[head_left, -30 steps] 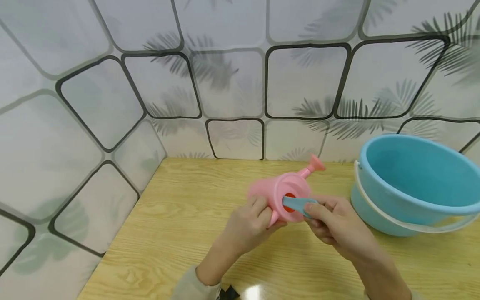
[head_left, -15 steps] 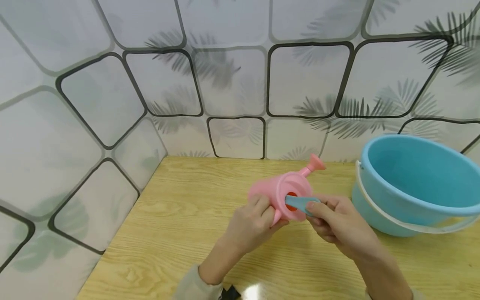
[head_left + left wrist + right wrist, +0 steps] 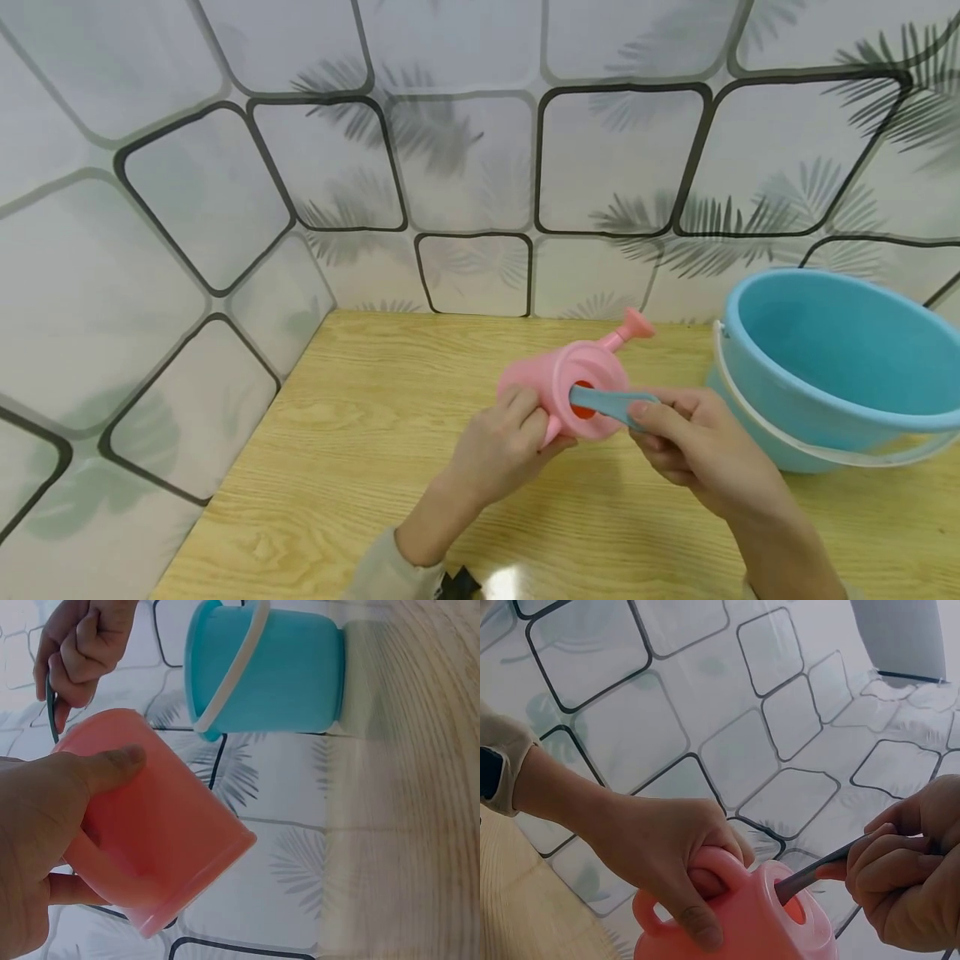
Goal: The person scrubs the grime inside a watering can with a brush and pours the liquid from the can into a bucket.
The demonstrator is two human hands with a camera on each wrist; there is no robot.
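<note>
A pink toy watering can (image 3: 532, 372) is held tilted above the table, its round top opening turned toward the right hand and its rose pointing away. My left hand (image 3: 501, 450) grips it by the handle, thumb lying on the can's side in the left wrist view. With thumb and fingers, my right hand (image 3: 701, 446) pinches a flat blue handle (image 3: 611, 403). The handle's far end reaches into the can's opening, so what sits on that end is hidden. Something red-orange (image 3: 582, 400) shows inside the opening behind it.
A large light-blue bucket (image 3: 795, 417) with a white carrying handle (image 3: 810, 450) stands to the right, close to the right hand. The wooden table (image 3: 360, 417) meets patterned walls (image 3: 465, 167) at the back and left.
My right hand has shifted slightly to the right, drawing the blue handle a little way out of the can. The left hand and the watering can have barely moved.
</note>
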